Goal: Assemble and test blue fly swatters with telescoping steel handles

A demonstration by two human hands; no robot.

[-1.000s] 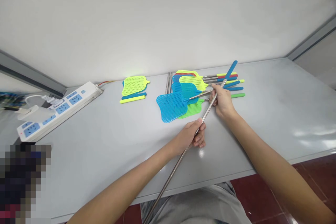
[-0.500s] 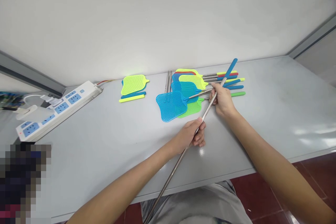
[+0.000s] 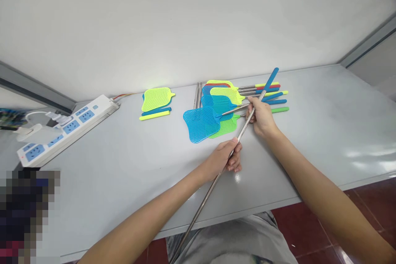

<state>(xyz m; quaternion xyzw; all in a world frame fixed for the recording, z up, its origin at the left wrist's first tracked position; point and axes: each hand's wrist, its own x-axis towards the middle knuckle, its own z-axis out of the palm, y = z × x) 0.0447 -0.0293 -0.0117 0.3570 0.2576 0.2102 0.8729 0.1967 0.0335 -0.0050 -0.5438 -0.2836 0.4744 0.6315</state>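
Note:
A long metal telescopic rod (image 3: 208,198) with a blue grip sleeve (image 3: 271,79) slants from the lower left up to the right, running past the table's front edge. Around its middle my left hand (image 3: 227,156) is closed. Higher up, just below the blue sleeve, my right hand (image 3: 261,116) pinches the same rod. Beneath and behind my right hand lies a pile of fly swatters: a blue swatter head (image 3: 202,125) in front, a green swatter head (image 3: 225,127) partly under it, and a yellow swatter head (image 3: 227,95) farther back. The rod's lower end is out of view.
Left of the pile, a yellow swatter head (image 3: 157,98) covers a blue one, beside a blue sleeve and a yellow sleeve (image 3: 154,115). Bare metal rods (image 3: 197,95) lie near the wall. A white power strip (image 3: 69,128) with plugs is at the table's left.
Both hands keep their hold on the rod, almost unmoved. The whole view has shifted very slightly; the things on the table look the same.

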